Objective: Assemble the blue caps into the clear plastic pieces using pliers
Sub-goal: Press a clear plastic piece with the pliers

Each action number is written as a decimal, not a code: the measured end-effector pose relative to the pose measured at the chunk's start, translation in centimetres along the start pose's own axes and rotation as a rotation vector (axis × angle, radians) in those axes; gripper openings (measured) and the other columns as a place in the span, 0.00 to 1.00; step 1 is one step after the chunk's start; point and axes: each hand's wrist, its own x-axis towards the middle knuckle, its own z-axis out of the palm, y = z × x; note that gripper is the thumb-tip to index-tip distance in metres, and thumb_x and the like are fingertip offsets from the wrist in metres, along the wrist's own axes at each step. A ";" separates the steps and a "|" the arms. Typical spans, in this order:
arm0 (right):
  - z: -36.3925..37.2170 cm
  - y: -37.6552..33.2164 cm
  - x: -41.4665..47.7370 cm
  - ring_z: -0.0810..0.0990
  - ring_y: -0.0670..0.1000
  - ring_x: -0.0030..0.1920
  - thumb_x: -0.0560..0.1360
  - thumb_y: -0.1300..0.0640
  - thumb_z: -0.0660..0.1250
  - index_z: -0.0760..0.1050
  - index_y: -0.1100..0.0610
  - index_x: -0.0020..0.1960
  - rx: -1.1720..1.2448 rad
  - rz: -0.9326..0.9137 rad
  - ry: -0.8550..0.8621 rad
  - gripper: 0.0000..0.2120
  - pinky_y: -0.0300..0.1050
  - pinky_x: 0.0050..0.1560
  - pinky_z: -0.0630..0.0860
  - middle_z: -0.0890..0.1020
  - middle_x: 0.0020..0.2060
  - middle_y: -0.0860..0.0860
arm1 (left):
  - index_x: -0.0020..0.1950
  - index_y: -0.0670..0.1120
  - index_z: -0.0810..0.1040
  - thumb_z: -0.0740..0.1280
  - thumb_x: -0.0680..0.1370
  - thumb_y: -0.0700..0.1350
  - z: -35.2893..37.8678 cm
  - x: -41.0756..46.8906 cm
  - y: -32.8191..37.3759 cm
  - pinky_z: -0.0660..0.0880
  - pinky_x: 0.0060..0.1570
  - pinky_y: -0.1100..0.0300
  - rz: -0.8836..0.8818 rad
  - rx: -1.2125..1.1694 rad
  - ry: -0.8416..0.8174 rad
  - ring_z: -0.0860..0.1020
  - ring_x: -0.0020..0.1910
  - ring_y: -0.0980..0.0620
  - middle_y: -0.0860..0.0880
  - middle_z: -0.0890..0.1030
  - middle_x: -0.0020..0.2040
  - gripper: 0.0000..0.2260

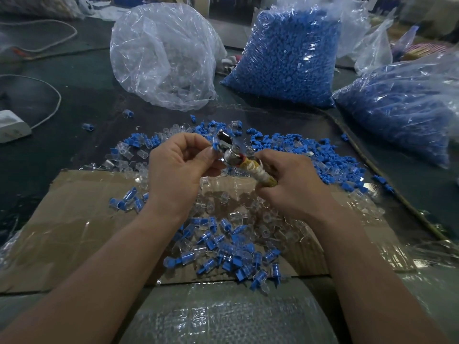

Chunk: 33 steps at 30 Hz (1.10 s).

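Pinching a blue cap (pixel 215 146) between thumb and curled fingertips, our left hand (pixel 177 167) holds it against the metal head of the pliers (pixel 232 155) — whether a clear piece sits there too, we cannot tell. Our right hand (pixel 291 182), just to the right, is wrapped round the pliers' yellow-and-white bound handles. Nearer to us, assembled pieces (pixel 223 247) lie heaped on a flattened cardboard sheet (pixel 74 224). Just beyond the hands, loose blue caps (pixel 330 165) and clear plastic pieces (pixel 142 153) spread across the dark table (pixel 74 78) — blue mostly to the right. Farther off stand a clear bag (pixel 164 58), a tall bag of blue caps (pixel 288 53) and, at the right, a lower blue-filled bag (pixel 402 103). A white power strip (pixel 12 127) sits at the left edge.
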 end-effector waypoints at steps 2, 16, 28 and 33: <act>0.0 -0.1 0.0 0.69 0.41 0.32 0.65 0.64 0.68 0.72 0.51 0.42 0.005 0.003 -0.003 0.11 0.37 0.32 0.61 0.71 0.29 0.39 | 0.39 0.43 0.75 0.67 0.72 0.34 0.0 0.0 0.0 0.77 0.32 0.66 0.003 0.017 0.006 0.80 0.30 0.56 0.49 0.80 0.33 0.06; 0.3 -0.3 0.0 0.68 0.40 0.31 0.65 0.63 0.69 0.75 0.53 0.43 -0.025 0.021 -0.003 0.09 0.37 0.32 0.62 0.71 0.29 0.40 | 0.40 0.43 0.75 0.66 0.73 0.32 -0.3 0.1 0.2 0.77 0.32 0.66 -0.028 0.036 0.003 0.80 0.30 0.56 0.50 0.80 0.32 0.07; -1.0 2.8 0.3 0.71 0.37 0.36 0.67 0.54 0.74 0.76 0.52 0.53 0.025 0.265 0.177 0.16 0.29 0.33 0.65 0.73 0.35 0.39 | 0.38 0.45 0.79 0.68 0.72 0.36 -1.1 0.2 1.0 0.69 0.22 0.69 -0.141 0.080 -0.161 0.77 0.25 0.57 0.51 0.81 0.29 0.06; -1.1 5.0 0.6 0.71 0.47 0.38 0.64 0.42 0.73 0.72 0.51 0.49 -0.162 0.495 0.051 0.20 0.43 0.40 0.66 0.74 0.40 0.48 | 0.36 0.46 0.81 0.70 0.64 0.43 -0.7 -0.4 1.4 0.70 0.25 0.71 -0.192 0.146 -0.520 0.76 0.25 0.57 0.49 0.82 0.30 0.03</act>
